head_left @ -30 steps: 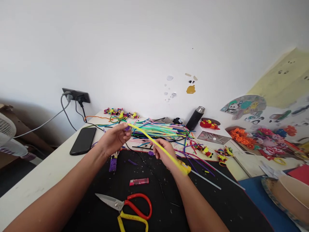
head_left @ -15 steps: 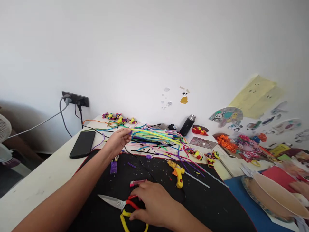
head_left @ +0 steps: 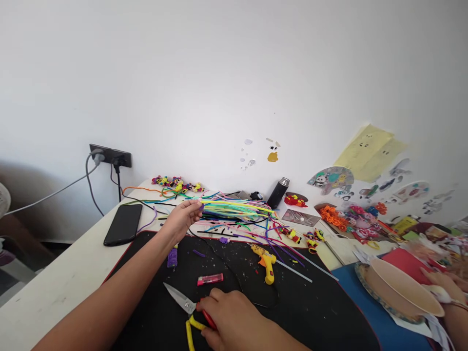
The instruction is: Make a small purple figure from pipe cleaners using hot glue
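My left hand (head_left: 187,213) is closed in a pinch on a small purple piece (head_left: 201,207), mostly covered by the fingers. It hovers at the left end of a heap of coloured pipe cleaners (head_left: 237,209). Near the front of the black mat, my right hand (head_left: 234,317) has its fingers closed round the red and yellow handles of the scissors (head_left: 187,304), whose blades point left and away from me. A pink lighter (head_left: 210,279) lies just beyond that hand. Under my left wrist is a purple wrapped figure part (head_left: 172,257).
A yellow glue gun (head_left: 266,263) lies on the mat (head_left: 310,312), its cord looping beside it. A phone (head_left: 123,224) is at left; a black flask (head_left: 278,193) and several small figures (head_left: 177,184) are at the back. Another person's hand (head_left: 444,285) is beside a bowl (head_left: 405,287) at right.
My right hand has closed further over the scissors' handles, and the scissors have shifted slightly right. My left hand still pinches the purple piece. The view has turned a little.
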A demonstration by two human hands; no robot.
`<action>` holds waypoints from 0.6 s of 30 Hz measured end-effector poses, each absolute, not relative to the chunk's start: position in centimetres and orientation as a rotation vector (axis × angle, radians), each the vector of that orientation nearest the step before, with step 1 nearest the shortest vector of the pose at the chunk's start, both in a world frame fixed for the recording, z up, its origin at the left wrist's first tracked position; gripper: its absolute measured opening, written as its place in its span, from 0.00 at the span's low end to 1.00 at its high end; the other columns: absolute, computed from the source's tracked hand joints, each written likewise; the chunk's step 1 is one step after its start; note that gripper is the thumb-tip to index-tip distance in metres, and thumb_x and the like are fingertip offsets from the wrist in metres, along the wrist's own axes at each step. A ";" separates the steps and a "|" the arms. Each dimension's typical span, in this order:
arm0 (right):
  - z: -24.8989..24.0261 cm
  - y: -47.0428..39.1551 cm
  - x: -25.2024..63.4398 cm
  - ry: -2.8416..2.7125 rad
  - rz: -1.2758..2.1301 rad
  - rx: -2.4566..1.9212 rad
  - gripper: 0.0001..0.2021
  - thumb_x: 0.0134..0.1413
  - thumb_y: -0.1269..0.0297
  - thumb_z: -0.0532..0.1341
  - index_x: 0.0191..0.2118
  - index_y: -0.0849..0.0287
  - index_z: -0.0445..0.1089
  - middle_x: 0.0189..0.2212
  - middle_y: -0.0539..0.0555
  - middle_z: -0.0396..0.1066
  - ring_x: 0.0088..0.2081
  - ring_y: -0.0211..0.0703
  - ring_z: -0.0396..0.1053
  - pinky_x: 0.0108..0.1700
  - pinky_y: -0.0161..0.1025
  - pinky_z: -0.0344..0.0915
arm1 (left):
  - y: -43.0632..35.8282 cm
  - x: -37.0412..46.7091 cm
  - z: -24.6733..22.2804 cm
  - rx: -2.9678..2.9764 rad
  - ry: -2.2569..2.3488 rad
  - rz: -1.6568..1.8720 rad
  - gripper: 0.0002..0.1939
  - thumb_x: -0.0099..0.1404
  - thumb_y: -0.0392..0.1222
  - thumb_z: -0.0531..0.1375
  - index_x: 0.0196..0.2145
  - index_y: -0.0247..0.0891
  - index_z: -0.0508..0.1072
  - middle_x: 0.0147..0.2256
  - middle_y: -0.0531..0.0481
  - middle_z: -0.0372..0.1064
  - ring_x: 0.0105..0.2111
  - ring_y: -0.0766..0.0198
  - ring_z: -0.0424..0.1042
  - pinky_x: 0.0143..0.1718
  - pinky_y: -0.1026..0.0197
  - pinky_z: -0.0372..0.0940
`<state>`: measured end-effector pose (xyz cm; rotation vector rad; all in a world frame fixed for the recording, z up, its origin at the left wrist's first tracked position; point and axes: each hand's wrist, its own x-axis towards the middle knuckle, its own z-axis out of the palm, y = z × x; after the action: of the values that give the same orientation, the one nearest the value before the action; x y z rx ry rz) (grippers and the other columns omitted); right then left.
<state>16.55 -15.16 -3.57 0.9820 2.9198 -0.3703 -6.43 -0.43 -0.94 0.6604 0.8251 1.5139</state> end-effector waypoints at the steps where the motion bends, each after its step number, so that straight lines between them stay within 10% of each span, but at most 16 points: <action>1: -3.6 -15.2 16.6 2.923 -0.383 0.982 0.21 0.59 0.56 0.68 0.56 0.55 0.73 0.45 0.55 0.77 0.40 0.52 0.78 0.37 0.40 0.71 | -0.4 -6.4 -1.0 0.663 0.830 1.514 0.16 0.50 0.41 0.77 0.30 0.36 0.75 0.25 0.53 0.71 0.24 0.68 0.71 0.24 0.67 0.63; 12: -5.3 -15.9 16.5 2.816 -0.428 1.041 0.27 0.55 0.50 0.70 0.59 0.53 0.73 0.48 0.59 0.75 0.36 0.52 0.78 0.35 0.40 0.70 | -0.9 -5.8 -1.0 0.697 0.882 1.478 0.20 0.46 0.45 0.79 0.31 0.37 0.75 0.26 0.54 0.70 0.24 0.68 0.70 0.25 0.67 0.62; 18: -4.9 -15.6 18.1 2.695 -1.014 1.158 0.26 0.50 0.56 0.73 0.56 0.49 0.76 0.44 0.53 0.77 0.38 0.46 0.75 0.41 0.37 0.67 | -0.7 -5.9 -1.2 0.708 0.915 1.477 0.22 0.44 0.46 0.79 0.30 0.37 0.73 0.25 0.56 0.69 0.24 0.68 0.70 0.25 0.66 0.61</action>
<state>18.12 -15.63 -4.92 1.1584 2.6946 -1.0138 -5.88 -0.68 -1.22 0.7079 0.9147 1.4771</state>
